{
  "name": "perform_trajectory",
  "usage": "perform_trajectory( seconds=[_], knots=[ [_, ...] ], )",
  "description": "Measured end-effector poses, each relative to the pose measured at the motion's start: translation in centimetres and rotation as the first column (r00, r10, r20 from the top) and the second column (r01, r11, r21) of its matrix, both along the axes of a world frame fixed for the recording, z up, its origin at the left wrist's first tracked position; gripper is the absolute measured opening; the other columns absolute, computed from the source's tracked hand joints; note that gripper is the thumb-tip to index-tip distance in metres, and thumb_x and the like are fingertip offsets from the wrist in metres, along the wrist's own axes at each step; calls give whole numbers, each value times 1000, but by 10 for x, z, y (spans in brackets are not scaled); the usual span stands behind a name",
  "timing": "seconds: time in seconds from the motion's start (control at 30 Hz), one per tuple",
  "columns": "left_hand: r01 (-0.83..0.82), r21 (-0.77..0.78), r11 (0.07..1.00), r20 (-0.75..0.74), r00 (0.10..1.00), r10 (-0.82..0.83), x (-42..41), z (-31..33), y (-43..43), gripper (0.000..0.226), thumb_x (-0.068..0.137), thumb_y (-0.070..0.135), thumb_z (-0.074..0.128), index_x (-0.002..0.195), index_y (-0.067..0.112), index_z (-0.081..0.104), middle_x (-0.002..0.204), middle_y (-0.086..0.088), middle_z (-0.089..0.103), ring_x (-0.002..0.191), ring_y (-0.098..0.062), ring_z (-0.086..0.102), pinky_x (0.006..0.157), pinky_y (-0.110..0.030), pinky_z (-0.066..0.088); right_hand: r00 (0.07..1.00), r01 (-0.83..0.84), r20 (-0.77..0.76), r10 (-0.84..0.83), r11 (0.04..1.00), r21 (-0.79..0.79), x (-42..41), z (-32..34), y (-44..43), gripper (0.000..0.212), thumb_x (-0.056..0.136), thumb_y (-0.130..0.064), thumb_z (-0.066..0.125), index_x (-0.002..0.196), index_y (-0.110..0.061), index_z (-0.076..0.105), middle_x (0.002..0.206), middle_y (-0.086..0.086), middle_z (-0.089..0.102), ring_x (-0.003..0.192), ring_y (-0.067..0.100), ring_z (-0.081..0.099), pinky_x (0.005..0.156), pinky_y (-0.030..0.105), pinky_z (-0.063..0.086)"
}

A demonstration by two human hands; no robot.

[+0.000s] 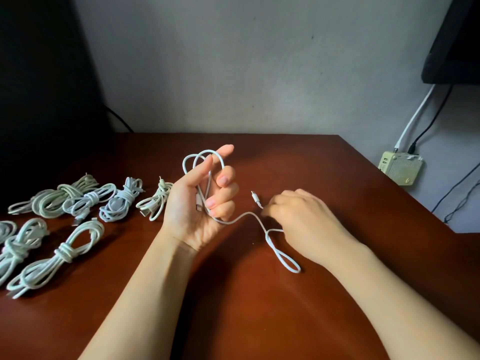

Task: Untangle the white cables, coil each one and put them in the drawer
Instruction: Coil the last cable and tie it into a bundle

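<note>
Cannot see the fingertips of the right grip [298,219]: tucked under the knuckles, back of the hand to camera. Cannot follow the white cable [244,214] where it passes beneath that hand. Found the leftmost of the coiled cables [89,198] cut by the frame edge; number not given. Recorded left grip [197,201] raised off the worktop [259,320], palm toward camera, wrist upright, forefinger straight and slanting up to the right, remaining fingers curled round several strands of the white cable, thumb alongside. Recorded right grip low over the worktop, palm down, fingers curled, pinching the cable just behind its plug [255,198]. Noted plug pointing up and to the left, toward the left grip and apart from it. Noted upright turns arching over the left forefinger, long axis running from palm to fingertip, with one connector [198,202] lying in the palm. Traced slack from the heel of the left grip rightward across the worktop, crossing itself and ending in a narrow loop [294,271], long axis slanting toward the near right, just beside the right wrist. Logged coiled cables lying tied on the left part of the worktop, well apart from the right grip. Logged pale charger block [400,168] beyond the worktop's right edge.
</note>
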State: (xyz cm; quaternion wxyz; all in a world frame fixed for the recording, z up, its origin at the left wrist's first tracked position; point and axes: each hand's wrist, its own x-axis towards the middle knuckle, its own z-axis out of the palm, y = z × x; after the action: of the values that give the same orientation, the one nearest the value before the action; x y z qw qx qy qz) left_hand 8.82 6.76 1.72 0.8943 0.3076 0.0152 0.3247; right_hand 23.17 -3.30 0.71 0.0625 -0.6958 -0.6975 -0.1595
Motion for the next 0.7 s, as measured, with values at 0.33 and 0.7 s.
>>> perform_trajectory(
  seconds=[0.33, 0.7],
  knots=[
    [-131, 16, 991, -142, 981, 132, -1, -2, 6, 22, 80, 23, 51, 99, 15, 58, 55, 4, 41, 32, -2, 29, 29, -12, 17, 990, 33, -141, -29, 999, 23, 11, -1, 3, 44, 94, -54, 41, 101, -21, 70, 79, -11, 52, 83, 6, 41, 85, 23, 36],
    [-32, 158, 987, -197, 978, 63, 4, 0, -5, 31, 82, 9, 43, 109, 15, 57, 57, 5, 42, 33, 0, 28, 30, -11, 19, 911, 75, -410, -53, 997, 38, -3, -21, 17, 22, 96, -33, 53, 108, -25, 69, 79, -16, 51, 93, 12, 38, 83, 28, 36]
  ],
)
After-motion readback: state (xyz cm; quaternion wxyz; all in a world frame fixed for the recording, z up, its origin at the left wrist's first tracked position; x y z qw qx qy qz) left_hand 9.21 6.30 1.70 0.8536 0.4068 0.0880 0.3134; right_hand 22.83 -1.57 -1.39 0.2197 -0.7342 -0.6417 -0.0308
